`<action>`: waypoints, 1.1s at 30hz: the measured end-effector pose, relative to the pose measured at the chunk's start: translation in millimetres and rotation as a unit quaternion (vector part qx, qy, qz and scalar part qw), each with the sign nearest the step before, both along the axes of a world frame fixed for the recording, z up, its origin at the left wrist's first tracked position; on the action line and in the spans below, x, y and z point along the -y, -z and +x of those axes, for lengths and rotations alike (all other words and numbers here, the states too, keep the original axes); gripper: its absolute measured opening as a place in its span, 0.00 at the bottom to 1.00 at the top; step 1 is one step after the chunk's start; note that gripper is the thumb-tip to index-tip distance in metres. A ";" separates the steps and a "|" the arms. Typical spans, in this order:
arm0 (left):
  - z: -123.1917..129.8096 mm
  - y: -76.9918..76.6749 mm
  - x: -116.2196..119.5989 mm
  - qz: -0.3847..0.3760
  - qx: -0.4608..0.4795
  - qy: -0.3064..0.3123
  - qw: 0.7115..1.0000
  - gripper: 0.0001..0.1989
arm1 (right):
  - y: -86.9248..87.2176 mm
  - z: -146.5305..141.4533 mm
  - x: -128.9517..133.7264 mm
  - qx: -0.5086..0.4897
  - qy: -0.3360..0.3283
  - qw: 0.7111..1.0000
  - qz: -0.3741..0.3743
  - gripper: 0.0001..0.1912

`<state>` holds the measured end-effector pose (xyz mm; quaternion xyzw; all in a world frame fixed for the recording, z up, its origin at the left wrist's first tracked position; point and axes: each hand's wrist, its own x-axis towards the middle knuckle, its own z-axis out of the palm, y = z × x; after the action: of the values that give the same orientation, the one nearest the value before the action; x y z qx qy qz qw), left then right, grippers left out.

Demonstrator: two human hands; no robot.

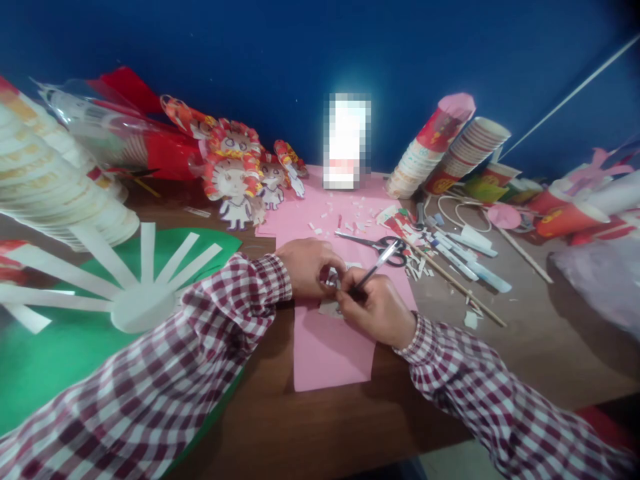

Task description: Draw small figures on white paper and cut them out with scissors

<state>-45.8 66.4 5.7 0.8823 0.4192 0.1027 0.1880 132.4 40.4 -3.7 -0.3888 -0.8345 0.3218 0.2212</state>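
Observation:
Both hands meet over a pink sheet (333, 360) on the brown table. My left hand (311, 268) is bent, its fingertips pinching a small paper piece (330, 279) whose details are blurred. My right hand (377, 303) is closed around a dark pen (375, 267) with a clear end, pointing up and to the right. Its fingertips touch the same small paper area beside the left fingertips. Under the hands lies a greyish paper piece (331, 308), partly covered. Black-handled scissors (370, 245) rest on the pink paper just beyond the right hand.
Paper cut-out figures (233, 190) stand at the back left. A cut white cup (143, 307) with spread strips lies on green paper (60, 373). Stacked cups (425, 150) lean at the back right. Pens (457, 257), a wooden stick (460, 287), paper scraps and a lit, blurred screen (345, 140) lie beyond.

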 end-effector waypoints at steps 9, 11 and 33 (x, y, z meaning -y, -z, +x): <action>1.0 2.0 0.0 0.003 0.003 -0.004 1.000 0.13 | -1.4 -0.2 0.5 0.003 -0.001 1.000 -0.006 0.04; 1.4 3.2 0.0 0.003 0.005 -0.006 1.000 0.13 | -0.8 0.0 0.1 0.000 0.000 1.000 -0.009 0.04; 4.2 6.7 0.2 -0.029 0.019 -0.038 0.999 0.15 | -28.2 49.3 1.5 -0.124 0.053 0.976 -0.169 0.03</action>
<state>-41.6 66.3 -1.1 0.8577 0.4519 0.1143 0.2168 181.7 38.8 24.6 -0.4212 -0.7125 0.4914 0.2709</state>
